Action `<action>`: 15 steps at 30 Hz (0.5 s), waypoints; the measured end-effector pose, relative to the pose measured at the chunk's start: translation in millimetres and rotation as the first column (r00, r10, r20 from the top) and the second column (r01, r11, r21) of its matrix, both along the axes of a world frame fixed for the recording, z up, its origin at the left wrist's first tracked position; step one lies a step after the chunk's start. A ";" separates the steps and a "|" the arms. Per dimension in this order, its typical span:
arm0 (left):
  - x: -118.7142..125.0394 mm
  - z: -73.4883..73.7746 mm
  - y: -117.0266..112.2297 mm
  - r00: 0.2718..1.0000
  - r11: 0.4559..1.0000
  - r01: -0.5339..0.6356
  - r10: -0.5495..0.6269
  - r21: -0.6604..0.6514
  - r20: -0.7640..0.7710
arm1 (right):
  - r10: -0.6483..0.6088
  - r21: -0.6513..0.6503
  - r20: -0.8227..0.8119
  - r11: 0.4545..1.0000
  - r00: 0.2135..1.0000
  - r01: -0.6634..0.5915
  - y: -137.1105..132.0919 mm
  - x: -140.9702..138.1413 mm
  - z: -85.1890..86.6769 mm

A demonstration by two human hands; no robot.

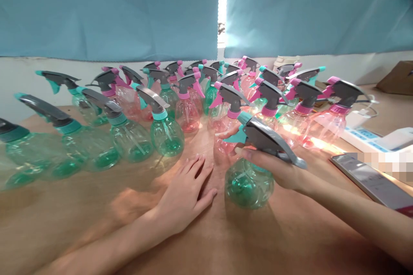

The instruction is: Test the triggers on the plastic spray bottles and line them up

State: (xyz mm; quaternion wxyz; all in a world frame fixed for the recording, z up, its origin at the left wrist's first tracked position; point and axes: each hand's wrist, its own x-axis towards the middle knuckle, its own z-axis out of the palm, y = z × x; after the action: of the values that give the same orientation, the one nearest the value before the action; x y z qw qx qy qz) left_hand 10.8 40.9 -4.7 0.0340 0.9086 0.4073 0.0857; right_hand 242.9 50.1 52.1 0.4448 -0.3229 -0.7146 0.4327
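My right hand (254, 157) is closed around the neck of a green spray bottle (248, 187), just under its grey and teal trigger head. The bottle is tilted a little, and I cannot tell whether its base touches the table. To its left, my left hand (183, 195) lies flat on the wooden table (206, 240) with fingers spread, holding nothing. Nearest beyond that hand stands another green spray bottle (167, 135). A pink spray bottle (187, 114) stands farther back. Behind my right hand, pink bottles with pink-trimmed heads are partly hidden.
Several green and pink spray bottles fill the back and left of the table. On the right lie a phone (371, 180) and a white power strip (364, 137) with a plugged-in charger. A brown box (395, 79) sits at the far right. Blue blinds (109, 13) hang behind.
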 end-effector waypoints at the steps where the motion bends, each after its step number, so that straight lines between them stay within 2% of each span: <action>1: -0.1 0.1 0.2 1.000 1.000 0.002 -0.002 0.003 -0.002 | 0.004 0.012 -0.016 1.000 1.000 -0.004 0.1 -0.9 0.7; 8: -0.6 -1.3 0.3 1.000 1.000 -0.004 0.003 0.006 0.011 | -0.026 0.006 0.006 1.000 1.000 0.026 -0.8 -0.2 3.5; 15: -0.5 0.2 -0.8 1.000 1.000 -0.004 0.004 -0.026 -0.008 | 0.001 0.008 -0.034 1.000 0.999 -0.001 -0.3 -2.1 4.9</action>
State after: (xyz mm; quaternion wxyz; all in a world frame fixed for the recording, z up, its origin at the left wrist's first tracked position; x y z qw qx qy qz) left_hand 10.3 40.2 -4.6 0.0439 0.9077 0.4102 0.0769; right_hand 240.8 49.8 57.0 0.4579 -0.3134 -0.7089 0.4354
